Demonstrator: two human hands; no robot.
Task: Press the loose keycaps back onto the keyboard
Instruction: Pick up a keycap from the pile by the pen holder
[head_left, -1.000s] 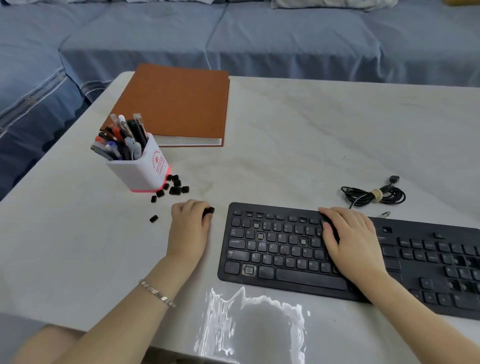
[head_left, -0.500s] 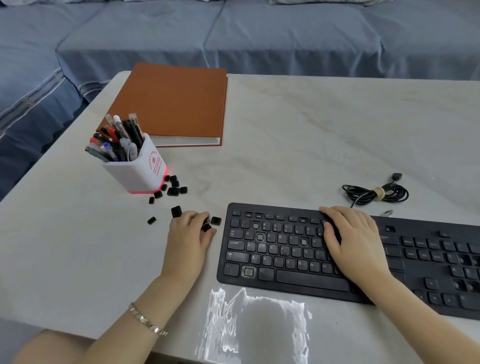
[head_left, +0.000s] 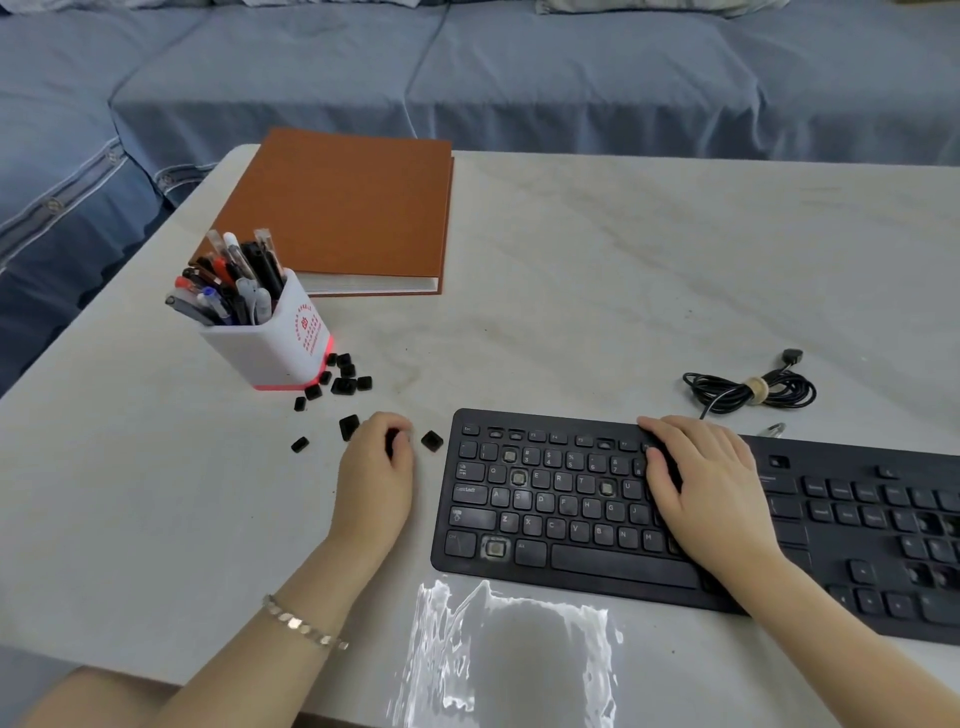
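— Right, left hand (head_left: 376, 467) is down on the table (head_left: 571, 322) just left of the keyboard (head_left: 545, 420), fingers curled in, nipping one black keycap (head_left: 393, 441) between thumb and fingertips.

— And the right hand (head_left: 711, 488)?

— Lying flat on the keys around the middle of the board, fingers out straight, gripping nothing. Looks to me like it's steadying the board.

— Good place for it. Where does the cap go?

— Several bare sockets (head_left: 518, 478) show pale in the left block: number row, the row below it, one in the bottom row. I can't read the legend on the cap, so I can't tell which socket is its home.

— So check the legend first, turn the cap face up and square to the row, and seat it level over the stem. Then press straight down with one fingertip. Tilted, it'll likely jam or skip away.

— Plenty more waiting. Two loose keycaps (head_left: 431, 440) lie either side of that hand, and the main heap (head_left: 345, 376) sits against the pen cup (head_left: 280, 353).

— One at a time, then.
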